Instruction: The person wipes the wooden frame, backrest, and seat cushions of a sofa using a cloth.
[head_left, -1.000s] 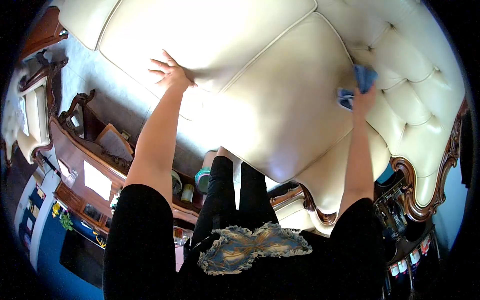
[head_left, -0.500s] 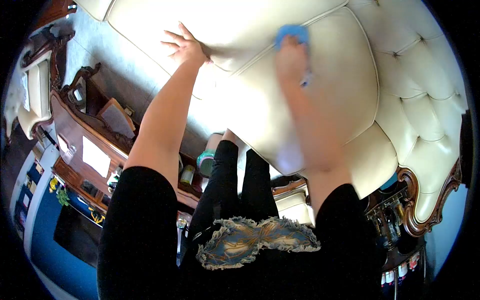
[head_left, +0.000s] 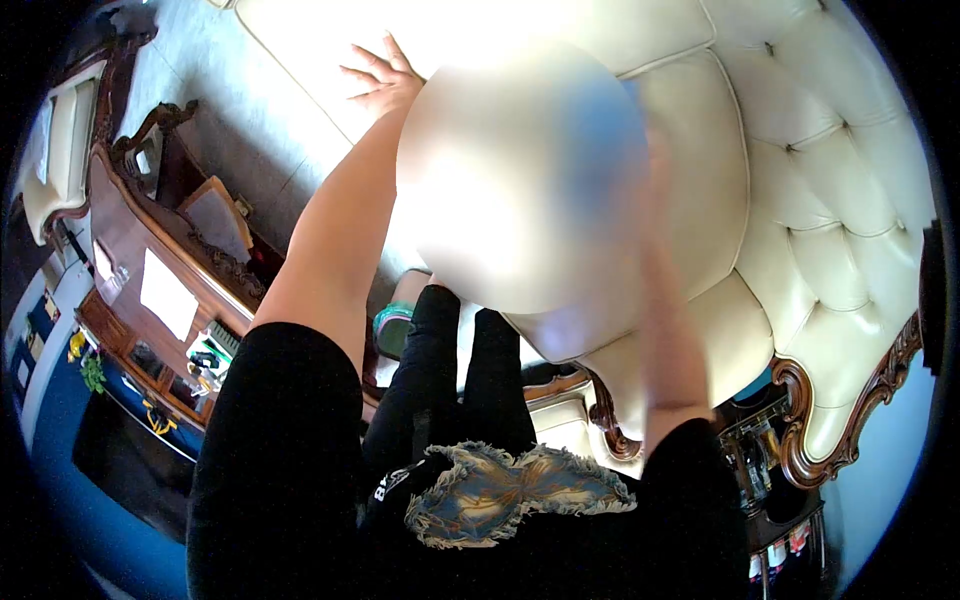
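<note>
My left hand (head_left: 388, 82) lies on the cream leather sofa seat (head_left: 700, 180) with its fingers spread, holding nothing. A large round blur covers the middle of the view and part of the seat. At its right edge my right hand (head_left: 650, 165) is smeared, beside a blue cloth (head_left: 603, 140) that also looks blurred. The fingers of my right hand cannot be made out. My right forearm reaches up over the seat.
The tufted sofa back (head_left: 835, 190) with a carved wooden frame (head_left: 800, 440) rises at the right. At the left stand a wooden table (head_left: 125, 225) with a white paper (head_left: 168, 293) and a cream armchair (head_left: 72, 140). A green-rimmed bin (head_left: 393, 325) is near my legs.
My right hand with the blue cloth has moved from near the sofa back to the left across the seat, then slightly back right and down. My left hand stays spread on the seat.
</note>
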